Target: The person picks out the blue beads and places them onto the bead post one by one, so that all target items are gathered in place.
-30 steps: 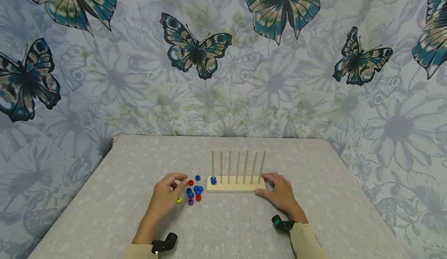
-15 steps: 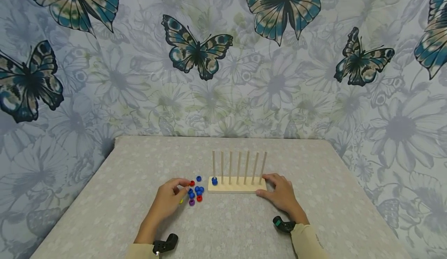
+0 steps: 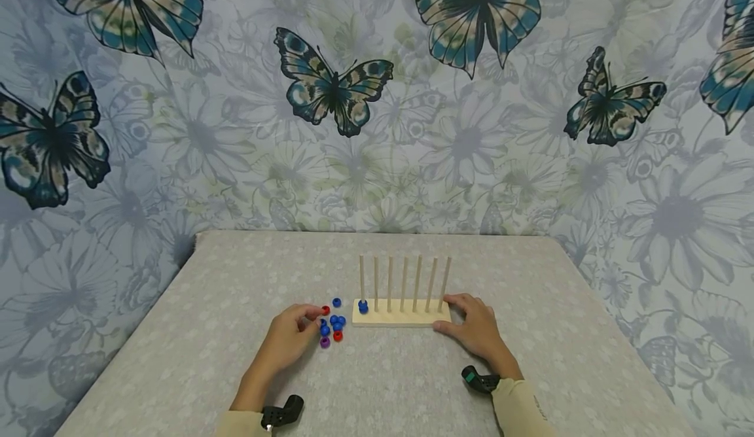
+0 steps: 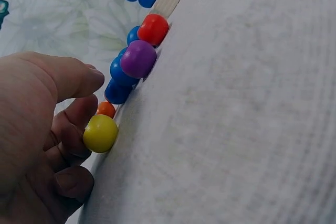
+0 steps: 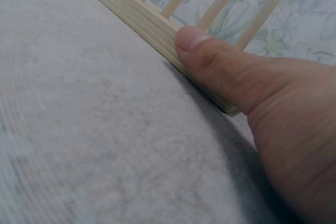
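Head view: loose beads [image 3: 335, 320] between left hand [image 3: 288, 337] and peg board [image 3: 400, 320], butterfly backdrop [image 3: 459, 182] behind; blue beads [image 3: 362, 307] on the leftmost peg [image 3: 362, 277], right hand [image 3: 474, 329] gripping the right end. Left wrist: fingers loosely bent, thumb apart, yellow bead [image 4: 101, 134] just beside. Right wrist: thumb against the board's edge.

Beads [image 4: 138, 59] look smooth, faintly glossy; the peg rack [image 3: 402, 318], matt bare wood.

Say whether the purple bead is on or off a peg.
Off: the purple bead lies on the table beside loose blue beads, apart from the rack.
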`<state>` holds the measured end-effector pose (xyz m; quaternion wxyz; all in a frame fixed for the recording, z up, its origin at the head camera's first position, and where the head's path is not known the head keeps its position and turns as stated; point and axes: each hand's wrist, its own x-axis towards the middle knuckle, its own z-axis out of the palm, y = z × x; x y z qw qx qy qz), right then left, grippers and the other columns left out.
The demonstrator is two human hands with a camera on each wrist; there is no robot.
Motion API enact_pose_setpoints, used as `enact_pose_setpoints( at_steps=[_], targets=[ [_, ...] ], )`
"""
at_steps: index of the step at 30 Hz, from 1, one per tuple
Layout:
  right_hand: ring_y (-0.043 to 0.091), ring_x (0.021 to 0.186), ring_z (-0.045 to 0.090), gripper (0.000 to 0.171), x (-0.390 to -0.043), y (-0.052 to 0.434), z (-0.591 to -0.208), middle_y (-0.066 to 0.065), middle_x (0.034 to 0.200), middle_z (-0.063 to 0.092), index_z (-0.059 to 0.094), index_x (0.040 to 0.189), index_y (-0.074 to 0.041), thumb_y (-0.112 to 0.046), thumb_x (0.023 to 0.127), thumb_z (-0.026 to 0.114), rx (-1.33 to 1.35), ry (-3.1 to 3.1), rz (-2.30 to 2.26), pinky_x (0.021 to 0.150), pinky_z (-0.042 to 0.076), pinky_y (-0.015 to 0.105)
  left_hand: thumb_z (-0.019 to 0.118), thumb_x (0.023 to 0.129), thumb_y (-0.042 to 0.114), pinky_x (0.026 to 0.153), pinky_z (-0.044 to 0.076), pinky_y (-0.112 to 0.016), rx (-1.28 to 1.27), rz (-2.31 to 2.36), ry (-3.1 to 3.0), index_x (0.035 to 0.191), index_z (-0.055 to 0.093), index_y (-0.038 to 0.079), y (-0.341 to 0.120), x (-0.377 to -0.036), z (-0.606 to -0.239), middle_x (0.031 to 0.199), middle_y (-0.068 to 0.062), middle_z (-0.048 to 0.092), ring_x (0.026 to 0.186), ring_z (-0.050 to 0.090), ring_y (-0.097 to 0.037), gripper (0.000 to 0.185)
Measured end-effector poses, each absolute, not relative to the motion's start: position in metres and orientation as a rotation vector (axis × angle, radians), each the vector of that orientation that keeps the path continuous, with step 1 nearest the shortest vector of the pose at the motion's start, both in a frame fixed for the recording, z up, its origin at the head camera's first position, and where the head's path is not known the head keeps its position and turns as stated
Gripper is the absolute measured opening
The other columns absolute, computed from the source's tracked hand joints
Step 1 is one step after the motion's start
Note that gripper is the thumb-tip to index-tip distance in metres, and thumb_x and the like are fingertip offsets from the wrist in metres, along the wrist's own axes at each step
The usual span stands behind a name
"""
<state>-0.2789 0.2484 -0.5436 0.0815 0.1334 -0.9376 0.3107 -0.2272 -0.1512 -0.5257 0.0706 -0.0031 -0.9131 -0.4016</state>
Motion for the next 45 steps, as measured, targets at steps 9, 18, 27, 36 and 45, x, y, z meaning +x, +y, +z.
enact_pose_setpoints(
  at_steps=[9, 18, 27, 36, 45],
  targets=[
    [0.027, 0.124, 0.055, 0.074, -0.2809, 0.2486, -0.5421, 0.001, 0.134, 0.062, 0.061, 0.136, -0.025, -0.066, 0.076, 0.076, 0.384, -2.825, 0.930, 0.098, 0.034, 0.049, 0.072, 0.091, 0.015, 0.063, 0.047, -0.023, -0.018, -1.193, -2.739, 0.109, 0.075, 0.023, -0.1504, -0.2286, -0.5251, 0.101, 0.002, 0.067, 0.077, 0.056, -0.010, 0.020],
    [0.026, 0.124, 0.055, 0.075, -0.2788, 0.2478, -0.5457, -0.001, 0.134, 0.063, 0.061, 0.136, -0.025, -0.068, 0.076, 0.074, 0.372, -2.837, 0.918, 0.098, 0.034, 0.048, 0.071, 0.089, 0.010, 0.063, 0.045, -0.024, -0.026, -1.151, -2.774, 0.109, 0.075, 0.017, -0.1476, -0.2267, -0.5252, 0.097, 0.000, 0.067, 0.074, 0.053, -0.011, 0.021],
    [0.027, 0.124, 0.055, 0.075, -0.2778, 0.2470, -0.5435, 0.001, 0.134, 0.063, 0.062, 0.136, -0.025, -0.067, 0.076, 0.075, 0.371, -2.835, 0.930, 0.097, 0.034, 0.048, 0.073, 0.089, 0.013, 0.066, 0.046, -0.025, -0.038, -1.113, -2.797, 0.111, 0.075, 0.017, -0.1473, -0.2279, -0.5255, 0.095, 0.002, 0.066, 0.076, 0.054, -0.010, 0.022],
    [0.024, 0.123, 0.056, 0.075, -0.2775, 0.2458, -0.5466, -0.002, 0.133, 0.064, 0.062, 0.135, -0.026, -0.068, 0.074, 0.076, 0.357, -2.833, 0.949, 0.094, 0.034, 0.044, 0.076, 0.088, 0.017, 0.068, 0.046, -0.027, -0.046, -1.094, -2.823, 0.109, 0.075, 0.017, -0.1478, -0.2258, -0.5253, 0.097, 0.001, 0.068, 0.078, 0.055, -0.009, 0.020],
    [0.024, 0.124, 0.056, 0.076, -0.2780, 0.2468, -0.5466, -0.002, 0.132, 0.064, 0.062, 0.135, -0.025, -0.068, 0.074, 0.076, 0.363, -2.817, 0.934, 0.095, 0.035, 0.046, 0.076, 0.088, 0.017, 0.071, 0.048, -0.029, -0.077, -1.076, -2.810, 0.109, 0.075, 0.017, -0.1474, -0.2280, -0.5267, 0.097, 0.002, 0.068, 0.080, 0.056, -0.009, 0.021]
  ],
)
